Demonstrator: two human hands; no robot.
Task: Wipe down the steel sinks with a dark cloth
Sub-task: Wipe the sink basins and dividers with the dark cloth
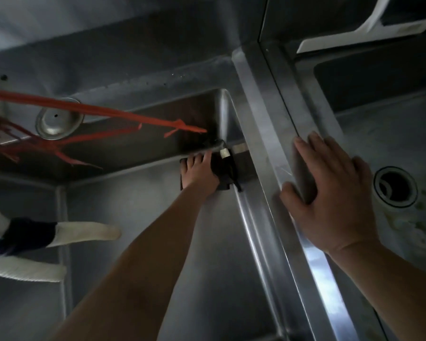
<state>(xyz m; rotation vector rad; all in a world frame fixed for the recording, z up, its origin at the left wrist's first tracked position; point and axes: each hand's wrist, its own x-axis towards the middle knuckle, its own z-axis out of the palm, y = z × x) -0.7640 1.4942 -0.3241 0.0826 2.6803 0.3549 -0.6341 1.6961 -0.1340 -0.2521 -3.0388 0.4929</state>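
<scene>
Dark cloth (225,172) pressed under left hand (199,171) in sink (138,217) corner.

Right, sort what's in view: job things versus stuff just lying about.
Job: dark cloth under left hand; left sink; right sink; right hand flat on the divider.
Lying about: red strings; white hose; round steel cap.

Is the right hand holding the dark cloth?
No, the right hand lies flat on the steel divider; the left hand presses the dark cloth.
</scene>
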